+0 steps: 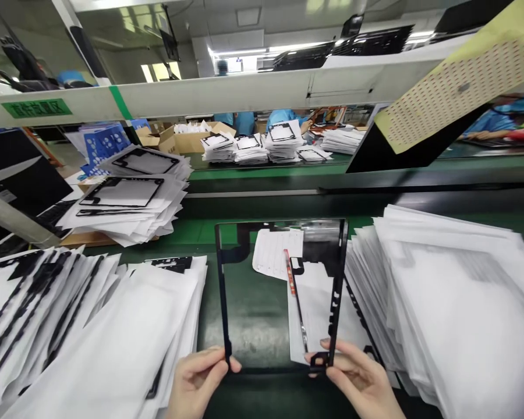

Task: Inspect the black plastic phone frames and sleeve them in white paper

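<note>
A thin black frame [222, 291] with a see-through middle stands tilted up in front of me. My left hand [199, 375] pinches its lower left corner between thumb and fingers. At the lower right corner my right hand [353, 372] grips it the same way. Through the frame I see a red-labelled pen [290, 273], a white paper slip [268, 253] with faint lines and white sheets [317, 297], all on the dark green work surface [257, 326].
Fanned white sheets with black frames [39, 302] lie on the left, under a loose white sheet [113, 337]. A tall pile of white sheets [471, 302] rises on the right. Behind are another stack [126, 215], a white rail [227, 93] and a hanging yellow dotted sheet [458, 81].
</note>
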`<state>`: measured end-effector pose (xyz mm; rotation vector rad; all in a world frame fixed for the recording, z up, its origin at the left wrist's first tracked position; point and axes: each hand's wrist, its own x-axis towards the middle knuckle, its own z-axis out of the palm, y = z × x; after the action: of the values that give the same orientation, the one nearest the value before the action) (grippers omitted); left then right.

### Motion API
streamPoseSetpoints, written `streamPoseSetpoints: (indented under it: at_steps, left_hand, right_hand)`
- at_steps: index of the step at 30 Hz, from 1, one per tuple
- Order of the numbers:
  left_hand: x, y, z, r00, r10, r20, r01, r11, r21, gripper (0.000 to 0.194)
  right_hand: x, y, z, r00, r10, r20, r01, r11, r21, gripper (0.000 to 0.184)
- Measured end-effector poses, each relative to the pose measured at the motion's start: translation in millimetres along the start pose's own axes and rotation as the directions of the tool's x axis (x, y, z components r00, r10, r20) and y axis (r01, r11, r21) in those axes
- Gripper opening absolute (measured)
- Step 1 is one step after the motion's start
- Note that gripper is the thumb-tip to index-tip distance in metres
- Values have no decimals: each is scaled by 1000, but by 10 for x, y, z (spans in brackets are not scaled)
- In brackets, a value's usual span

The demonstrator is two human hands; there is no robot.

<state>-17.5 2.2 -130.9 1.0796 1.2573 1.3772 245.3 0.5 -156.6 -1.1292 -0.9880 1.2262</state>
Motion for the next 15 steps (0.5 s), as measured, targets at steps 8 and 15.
streamPoseSetpoints:
  at_steps: [8,15]
  left_hand:
    - [-4,-168,-61,990,-84,-116,81,996,-31,35]
    - [-23,-183,-54,984,-118,-130,112,992,-51,36]
  right_hand:
    - [-107,-111,-7,996,43,82,-42,999,-7,38]
    - [-147,-115,-25,996,71,60,-73,997,24,41]
